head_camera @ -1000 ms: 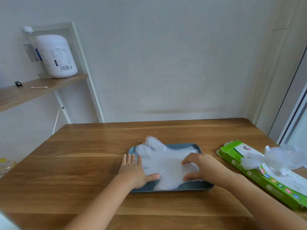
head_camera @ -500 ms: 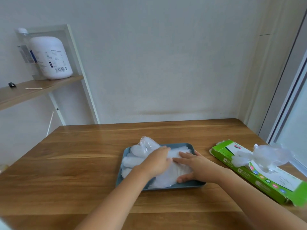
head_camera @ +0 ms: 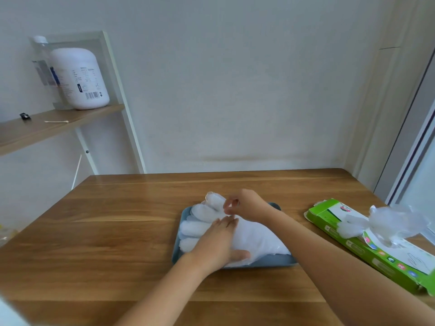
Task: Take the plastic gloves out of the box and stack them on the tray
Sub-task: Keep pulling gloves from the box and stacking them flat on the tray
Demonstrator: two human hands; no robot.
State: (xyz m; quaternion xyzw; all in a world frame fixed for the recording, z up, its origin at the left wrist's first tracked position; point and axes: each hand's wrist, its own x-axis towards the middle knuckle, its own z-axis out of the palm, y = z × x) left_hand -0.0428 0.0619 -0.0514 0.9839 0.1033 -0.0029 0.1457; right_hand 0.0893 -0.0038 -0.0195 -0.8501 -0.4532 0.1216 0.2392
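A blue-grey tray point(head_camera: 259, 264) lies on the wooden table point(head_camera: 117, 231) in front of me. A stack of clear plastic gloves point(head_camera: 259, 238) rests on it, finger ends pointing left. My left hand point(head_camera: 220, 243) lies flat on the stack, palm down, fingers together. My right hand point(head_camera: 247, 204) hovers over the tray's far edge, fingertips pinched at the thumb part of the top glove point(head_camera: 215, 201). To the right lies the green glove box point(head_camera: 367, 243), with a crumpled glove point(head_camera: 395, 222) sticking out of its opening.
A wall shelf point(head_camera: 47, 128) at the left holds a white jug point(head_camera: 80, 78) and small items. A wall runs behind the table and a door frame point(head_camera: 409, 142) stands at the right. Bare wood spreads left of the tray.
My left hand slid from the tray's left rim onto the glove stack. My right hand lifted off the stack's right side and moved to the glove thumb at the far edge.
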